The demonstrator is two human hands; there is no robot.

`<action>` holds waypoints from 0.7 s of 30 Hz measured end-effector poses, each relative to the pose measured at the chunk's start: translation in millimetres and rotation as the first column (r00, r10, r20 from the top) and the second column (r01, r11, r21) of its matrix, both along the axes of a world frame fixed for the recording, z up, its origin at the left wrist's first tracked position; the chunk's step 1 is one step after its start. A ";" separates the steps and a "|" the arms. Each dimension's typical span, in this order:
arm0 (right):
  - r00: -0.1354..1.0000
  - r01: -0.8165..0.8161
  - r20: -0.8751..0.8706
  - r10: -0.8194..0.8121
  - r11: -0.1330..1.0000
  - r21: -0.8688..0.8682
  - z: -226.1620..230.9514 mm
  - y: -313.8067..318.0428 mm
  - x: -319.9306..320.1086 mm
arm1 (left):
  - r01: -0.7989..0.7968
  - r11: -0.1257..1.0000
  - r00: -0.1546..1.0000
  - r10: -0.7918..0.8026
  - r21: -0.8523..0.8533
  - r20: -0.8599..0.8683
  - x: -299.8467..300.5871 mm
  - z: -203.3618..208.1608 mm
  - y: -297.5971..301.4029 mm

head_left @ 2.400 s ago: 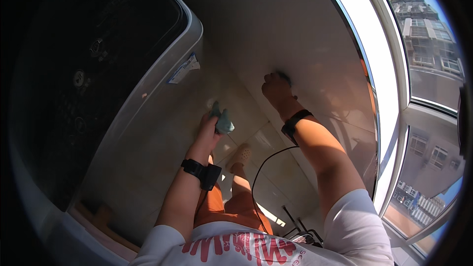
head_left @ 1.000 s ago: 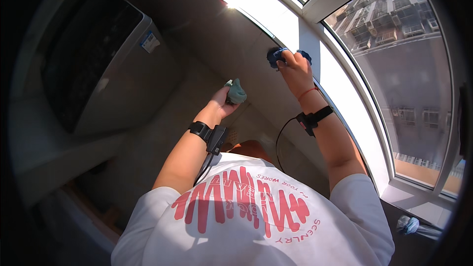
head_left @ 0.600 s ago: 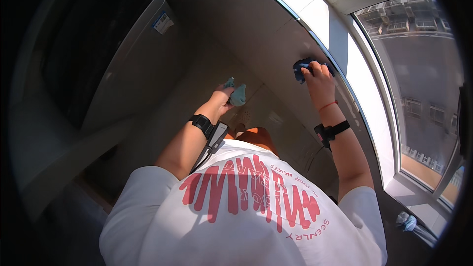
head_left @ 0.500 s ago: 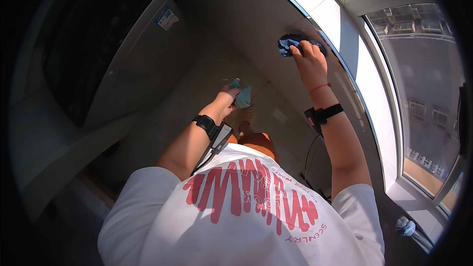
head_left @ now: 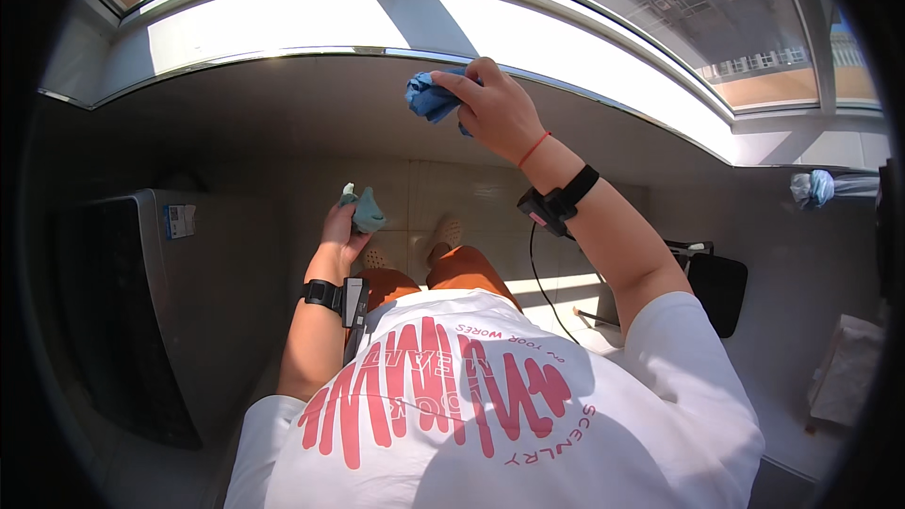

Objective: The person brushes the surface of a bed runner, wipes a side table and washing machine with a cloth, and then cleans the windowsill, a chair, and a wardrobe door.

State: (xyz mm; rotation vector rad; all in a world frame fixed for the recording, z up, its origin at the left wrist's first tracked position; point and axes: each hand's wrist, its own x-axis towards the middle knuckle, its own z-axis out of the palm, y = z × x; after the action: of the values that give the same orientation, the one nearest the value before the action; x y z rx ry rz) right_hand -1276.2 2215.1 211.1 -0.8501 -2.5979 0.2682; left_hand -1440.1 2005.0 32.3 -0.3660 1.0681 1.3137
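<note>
My right hand [head_left: 500, 113] is closed on a crumpled blue cloth [head_left: 432, 99], held at the front edge of the sunlit white windowsill [head_left: 273, 26]. Whether the cloth touches the edge or the wall below it, I cannot tell. Lower and to the left, my left hand [head_left: 343, 228] grips a bunched pale green cloth [head_left: 369, 213] above the tiled floor. Part of the green cloth sticks up past the fingers. Each wrist wears a black strap with a small device.
Windows [head_left: 650, 0] run along the far side above the sill. A grey appliance with a dark top [head_left: 123, 320] stands at the left. At the right are a black flat object [head_left: 718, 294] and a pipe with a blue and white wrapping [head_left: 816, 188]. A thin cable hangs below my right forearm.
My view and body have turned right, so the window now lies ahead. The blue cloth has come to the sill's edge in my right hand. My left hand still holds the green cloth.
</note>
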 end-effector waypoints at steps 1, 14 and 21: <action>0.993 0.050 -0.113 -0.043 0.997 0.057 2.7 10.6 0.0 | 0.050 0.998 0.999 -0.050 0.050 -0.004 6.0 8.8 12.9; 0.452 0.889 0.013 -0.892 0.450 -0.081 -30.9 153.4 376.4 | 0.202 0.976 0.979 -0.204 0.075 0.023 142.0 9.4 131.7; 0.889 0.451 0.154 -0.431 0.884 -0.126 -19.8 164.6 402.3 | 0.513 0.857 0.856 -0.505 0.053 -0.107 298.4 30.1 214.6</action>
State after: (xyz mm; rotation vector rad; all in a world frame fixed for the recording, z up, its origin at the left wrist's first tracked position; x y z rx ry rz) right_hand -873.8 2379.8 191.2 -1.5285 -2.4200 0.2997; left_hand -1141.7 2219.6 62.5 0.0452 1.0897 0.8935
